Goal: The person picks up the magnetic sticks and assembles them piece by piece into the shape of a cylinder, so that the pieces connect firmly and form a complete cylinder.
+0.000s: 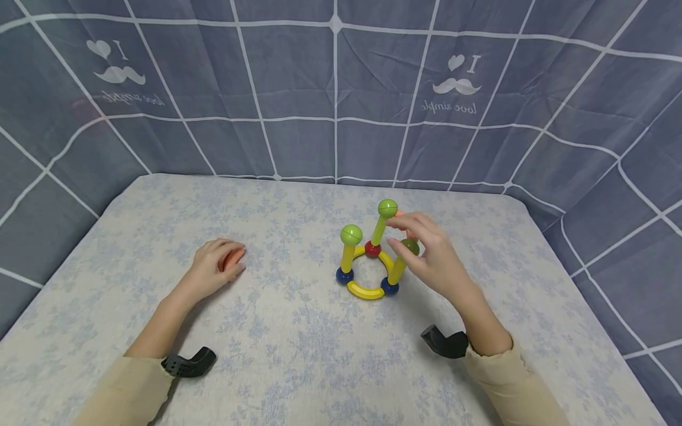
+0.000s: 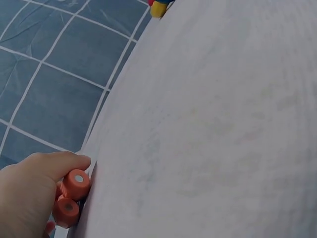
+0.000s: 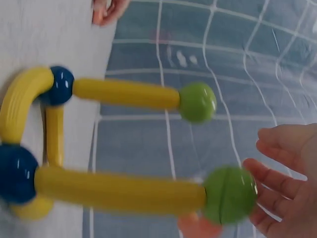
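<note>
My left hand (image 1: 213, 266) rests low at the table's left, fingers curled around orange magnetic rods (image 2: 74, 186); two round ends with metal dots show. Right of centre stands a magnetic ball-and-rod frame: curved yellow rods (image 1: 366, 291) and blue balls (image 3: 62, 84) with one red ball (image 1: 372, 249) form a ring. Two yellow uprights (image 3: 124, 191) and one green upright (image 1: 379, 231) rise from it, each topped by a green ball (image 1: 351, 235). My right hand (image 1: 434, 254) is beside the front-right green ball (image 3: 230, 195), thumb and fingers apart. An orange piece (image 3: 198, 225) shows behind that ball, partly hidden.
A pale blue-patterned cloth covers the table (image 1: 288, 331). A dark grid-patterned curtain (image 1: 298, 94) hangs along its back and sides. Black curved devices (image 1: 192, 362) are worn at both wrists.
</note>
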Demonstrator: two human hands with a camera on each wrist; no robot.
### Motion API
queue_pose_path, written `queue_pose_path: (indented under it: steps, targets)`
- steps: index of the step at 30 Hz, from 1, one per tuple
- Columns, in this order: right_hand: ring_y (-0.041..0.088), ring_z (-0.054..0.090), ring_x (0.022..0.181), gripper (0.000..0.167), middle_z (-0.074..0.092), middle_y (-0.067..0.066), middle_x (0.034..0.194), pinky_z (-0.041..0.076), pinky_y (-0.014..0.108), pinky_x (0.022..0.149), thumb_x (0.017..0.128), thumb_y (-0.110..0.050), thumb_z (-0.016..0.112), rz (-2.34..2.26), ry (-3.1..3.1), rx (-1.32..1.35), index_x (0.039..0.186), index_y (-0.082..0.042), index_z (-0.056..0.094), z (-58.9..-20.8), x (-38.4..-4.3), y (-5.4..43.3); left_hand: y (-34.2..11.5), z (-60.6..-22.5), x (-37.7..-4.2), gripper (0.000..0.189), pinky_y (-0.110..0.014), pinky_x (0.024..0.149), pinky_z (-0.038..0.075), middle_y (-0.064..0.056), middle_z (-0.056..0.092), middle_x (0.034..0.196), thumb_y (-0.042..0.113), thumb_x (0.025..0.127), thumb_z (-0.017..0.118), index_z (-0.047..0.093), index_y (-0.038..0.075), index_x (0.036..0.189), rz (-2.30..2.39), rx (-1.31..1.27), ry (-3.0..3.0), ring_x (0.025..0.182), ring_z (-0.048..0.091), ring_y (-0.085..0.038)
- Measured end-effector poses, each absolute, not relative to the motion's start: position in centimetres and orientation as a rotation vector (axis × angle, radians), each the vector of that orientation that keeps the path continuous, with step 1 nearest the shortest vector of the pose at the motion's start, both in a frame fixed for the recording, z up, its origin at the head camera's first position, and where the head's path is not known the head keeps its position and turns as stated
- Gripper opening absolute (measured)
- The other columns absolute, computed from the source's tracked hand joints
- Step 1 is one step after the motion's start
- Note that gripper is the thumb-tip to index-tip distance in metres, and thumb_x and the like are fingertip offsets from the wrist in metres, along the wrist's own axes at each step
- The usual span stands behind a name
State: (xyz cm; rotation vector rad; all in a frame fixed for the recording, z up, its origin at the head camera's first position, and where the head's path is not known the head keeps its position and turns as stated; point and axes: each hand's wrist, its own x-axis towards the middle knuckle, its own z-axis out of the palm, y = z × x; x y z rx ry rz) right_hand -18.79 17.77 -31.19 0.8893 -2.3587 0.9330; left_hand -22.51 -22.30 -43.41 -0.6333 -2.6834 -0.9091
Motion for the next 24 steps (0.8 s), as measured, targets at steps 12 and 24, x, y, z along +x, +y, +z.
queue_pose_path:
  steps: [12, 24]
  targets:
    - [0.022, 0.057, 0.094, 0.032, 0.061, 0.007, 0.107, 0.04, 0.045, 0.085, 0.081, -0.014, 0.07, 0.543, -2.453, 0.993, 0.112, -0.009, 0.064, -31.1, -19.7, 14.2, -21.6, -43.6, -22.4, 0.026, -0.056, 0.093, 0.027, -0.02, 0.059, 0.095, 0.0, 0.082, 0.062, 0.062, -0.005, 0.107, -0.845, -0.601, -2.625, 0.098, 0.047, -0.041]
    - [0.015, 0.059, 0.084, 0.031, 0.065, 0.003, 0.103, 0.037, 0.045, 0.089, 0.081, -0.017, 0.07, 0.476, -2.479, 0.977, 0.111, -0.009, 0.065, -31.5, -20.0, 14.1, -18.8, -42.4, -22.7, 0.024, -0.036, 0.073, 0.046, -0.015, 0.061, 0.095, -0.005, 0.079, 0.066, 0.066, -0.003, 0.103, -1.01, -0.648, -2.398, 0.083, 0.056, -0.028]
